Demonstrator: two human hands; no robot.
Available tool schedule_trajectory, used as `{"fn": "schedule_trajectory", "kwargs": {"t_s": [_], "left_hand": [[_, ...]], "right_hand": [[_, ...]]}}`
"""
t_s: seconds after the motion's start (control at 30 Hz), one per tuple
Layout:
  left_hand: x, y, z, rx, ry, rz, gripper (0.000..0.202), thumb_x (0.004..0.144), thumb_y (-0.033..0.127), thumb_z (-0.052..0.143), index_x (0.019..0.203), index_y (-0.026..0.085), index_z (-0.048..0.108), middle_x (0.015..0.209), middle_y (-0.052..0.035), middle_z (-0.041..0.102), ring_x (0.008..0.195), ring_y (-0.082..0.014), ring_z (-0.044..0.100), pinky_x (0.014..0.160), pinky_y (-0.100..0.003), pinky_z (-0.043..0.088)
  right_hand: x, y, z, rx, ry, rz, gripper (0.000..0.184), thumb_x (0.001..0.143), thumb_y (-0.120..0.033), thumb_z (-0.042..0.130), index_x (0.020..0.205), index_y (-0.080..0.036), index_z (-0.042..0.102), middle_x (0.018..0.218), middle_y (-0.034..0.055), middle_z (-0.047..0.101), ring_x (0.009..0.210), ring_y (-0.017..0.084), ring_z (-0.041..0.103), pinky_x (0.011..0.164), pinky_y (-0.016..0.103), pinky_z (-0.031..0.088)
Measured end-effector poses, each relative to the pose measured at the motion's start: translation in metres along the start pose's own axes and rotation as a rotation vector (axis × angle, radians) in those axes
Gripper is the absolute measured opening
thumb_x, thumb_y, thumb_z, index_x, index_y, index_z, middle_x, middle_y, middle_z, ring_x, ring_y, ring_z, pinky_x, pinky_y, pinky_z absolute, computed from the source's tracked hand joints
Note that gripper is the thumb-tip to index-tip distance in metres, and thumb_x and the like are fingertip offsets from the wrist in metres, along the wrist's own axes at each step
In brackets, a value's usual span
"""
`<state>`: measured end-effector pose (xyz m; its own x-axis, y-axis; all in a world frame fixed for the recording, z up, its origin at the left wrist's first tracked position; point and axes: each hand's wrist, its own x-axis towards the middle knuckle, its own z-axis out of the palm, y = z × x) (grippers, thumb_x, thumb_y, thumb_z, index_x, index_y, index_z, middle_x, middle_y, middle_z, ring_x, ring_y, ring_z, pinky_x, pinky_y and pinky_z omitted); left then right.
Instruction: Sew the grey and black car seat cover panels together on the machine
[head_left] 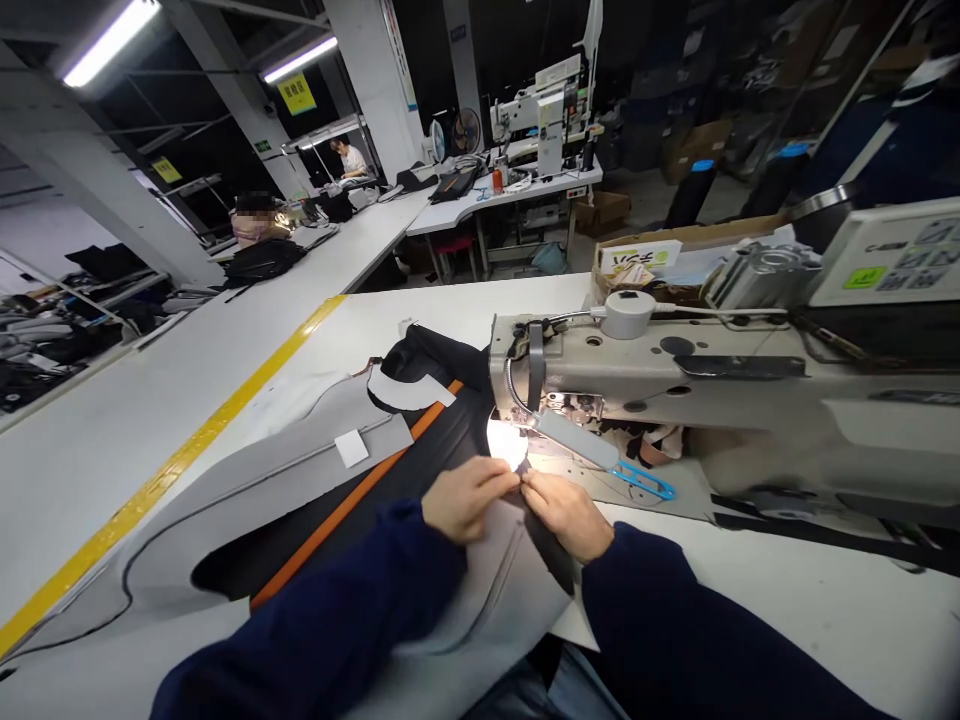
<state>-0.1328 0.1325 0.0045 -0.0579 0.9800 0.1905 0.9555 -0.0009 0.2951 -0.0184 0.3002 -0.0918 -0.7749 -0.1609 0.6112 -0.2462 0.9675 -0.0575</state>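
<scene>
Both my hands meet at the edge of a grey and black fabric piece [300, 478], just in front of the needle area of a sewing machine [637, 375]. My left hand [466, 497] pinches the fabric edge with its fingers together. Close against it, my right hand [566, 512] grips the same edge between thumb and fingers. An orange strip [360, 490] runs slantwise across the black part of the fabric. A small white label [351, 448] lies on the grey part. Bright lamp light falls on the fabric beside the needle, washing out detail there.
A grey lamp [577, 438] on a bendable neck and a blue thread snip [645, 480] are at the machine's front. Behind the machine stands a cardboard box [675, 245] of papers. Yellow tape [225, 425] crosses the white table. Two people work farther off, at the left.
</scene>
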Motion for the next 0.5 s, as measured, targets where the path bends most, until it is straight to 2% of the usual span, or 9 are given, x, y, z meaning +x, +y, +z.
{"fn": "schedule_trajectory", "kwargs": {"t_s": [0.03, 0.1, 0.13, 0.2, 0.27, 0.33, 0.43, 0.5], "left_hand": [[0.008, -0.015, -0.003, 0.117, -0.032, 0.029, 0.042, 0.085, 0.011, 0.035, 0.124, 0.017, 0.049, 0.127, -0.0096, 0.052, 0.119, -0.0203, 0.045, 0.076, -0.025, 0.049], [0.025, -0.039, 0.000, 0.273, -0.168, 0.114, 0.050, 0.082, 0.006, 0.038, 0.130, 0.019, 0.046, 0.136, -0.0077, 0.047, 0.126, -0.0209, 0.039, 0.065, -0.022, 0.049], [0.034, -0.047, 0.005, 0.313, -0.238, 0.152, 0.050, 0.082, 0.006, 0.040, 0.130, 0.020, 0.047, 0.135, -0.0078, 0.048, 0.125, -0.0214, 0.040, 0.063, -0.022, 0.049], [0.050, -0.057, 0.020, 0.343, -0.315, 0.179, 0.040, 0.084, 0.009, 0.042, 0.120, 0.018, 0.056, 0.120, -0.0094, 0.057, 0.112, -0.0220, 0.049, 0.068, -0.025, 0.051], [0.059, -0.063, 0.035, 0.317, -0.276, 0.145, 0.030, 0.088, 0.010, 0.039, 0.101, 0.015, 0.065, 0.097, -0.0088, 0.063, 0.095, -0.0199, 0.055, 0.078, -0.029, 0.051], [0.061, -0.066, 0.047, 0.257, -0.162, 0.100, 0.031, 0.091, 0.012, 0.036, 0.088, 0.014, 0.068, 0.083, -0.0074, 0.062, 0.085, -0.0182, 0.055, 0.084, -0.032, 0.050], [0.053, -0.066, 0.058, 0.190, -0.034, 0.057, 0.032, 0.093, 0.018, 0.038, 0.086, 0.014, 0.069, 0.078, -0.0069, 0.060, 0.080, -0.0177, 0.055, 0.086, -0.034, 0.049], [0.048, -0.064, 0.062, 0.188, -0.022, 0.036, 0.032, 0.093, 0.020, 0.038, 0.085, 0.014, 0.069, 0.078, -0.0073, 0.060, 0.080, -0.0178, 0.055, 0.089, -0.035, 0.048]], "right_hand": [[-0.006, 0.000, -0.001, 0.014, 0.037, -0.002, 0.025, 0.093, -0.008, 0.041, 0.097, -0.011, 0.065, 0.096, 0.0119, 0.067, 0.095, 0.019, 0.061, 0.082, 0.032, 0.051], [-0.014, -0.001, -0.004, 0.049, 0.089, 0.020, 0.028, 0.091, -0.006, 0.041, 0.105, -0.009, 0.064, 0.105, 0.0136, 0.067, 0.106, 0.020, 0.059, 0.090, 0.033, 0.051], [-0.016, 0.000, -0.005, 0.065, 0.093, 0.042, 0.031, 0.090, -0.004, 0.040, 0.109, -0.007, 0.063, 0.107, 0.0142, 0.067, 0.108, 0.020, 0.059, 0.091, 0.033, 0.052], [-0.015, 0.001, -0.007, 0.079, 0.091, 0.074, 0.035, 0.088, -0.001, 0.038, 0.112, -0.004, 0.062, 0.108, 0.0150, 0.068, 0.107, 0.019, 0.060, 0.090, 0.032, 0.053], [-0.013, 0.002, -0.010, 0.057, 0.092, 0.057, 0.034, 0.088, 0.000, 0.037, 0.106, -0.004, 0.065, 0.107, 0.0149, 0.068, 0.106, 0.020, 0.061, 0.089, 0.033, 0.053], [-0.011, 0.003, -0.012, 0.027, 0.082, 0.020, 0.030, 0.090, -0.001, 0.039, 0.096, -0.007, 0.067, 0.106, 0.0136, 0.069, 0.107, 0.020, 0.061, 0.090, 0.034, 0.052], [-0.011, 0.004, -0.013, 0.010, 0.044, 0.006, 0.029, 0.093, -0.006, 0.039, 0.090, -0.010, 0.068, 0.109, 0.0109, 0.069, 0.108, 0.018, 0.060, 0.091, 0.035, 0.051], [-0.013, 0.005, -0.011, 0.010, 0.028, 0.025, 0.030, 0.094, -0.007, 0.038, 0.093, -0.011, 0.068, 0.111, 0.0099, 0.068, 0.109, 0.017, 0.059, 0.092, 0.035, 0.050]]}}
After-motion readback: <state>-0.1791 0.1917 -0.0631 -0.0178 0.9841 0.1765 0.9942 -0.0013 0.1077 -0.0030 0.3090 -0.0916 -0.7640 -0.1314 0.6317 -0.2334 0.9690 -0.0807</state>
